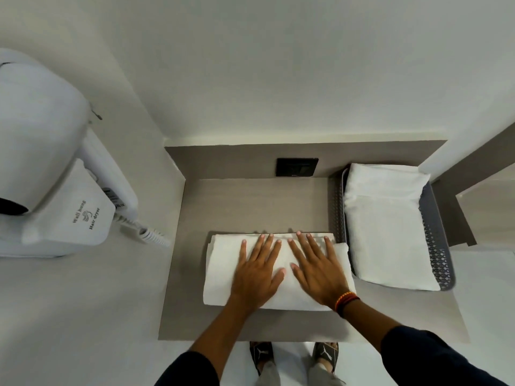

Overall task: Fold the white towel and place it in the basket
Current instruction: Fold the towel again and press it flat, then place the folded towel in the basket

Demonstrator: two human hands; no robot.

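A white towel (pixel 223 271) lies folded into a thick rectangle on the grey-brown counter (pixel 250 201). My left hand (pixel 257 271) rests flat on its middle, fingers spread. My right hand (pixel 317 270) lies flat beside it on the towel's right half, fingers spread too, with a red and orange band on the wrist. Neither hand grips anything. To the right stands a grey perforated basket (pixel 437 246) holding another folded white towel (pixel 387 227) that fills most of it.
A white wall-hung hair dryer (pixel 55 174) with a coiled cord (pixel 147 232) juts out from the left wall. A black socket plate (pixel 297 166) sits on the back panel. The counter's front edge is just below the towel; my feet in sandals (pixel 295 358) show beneath.
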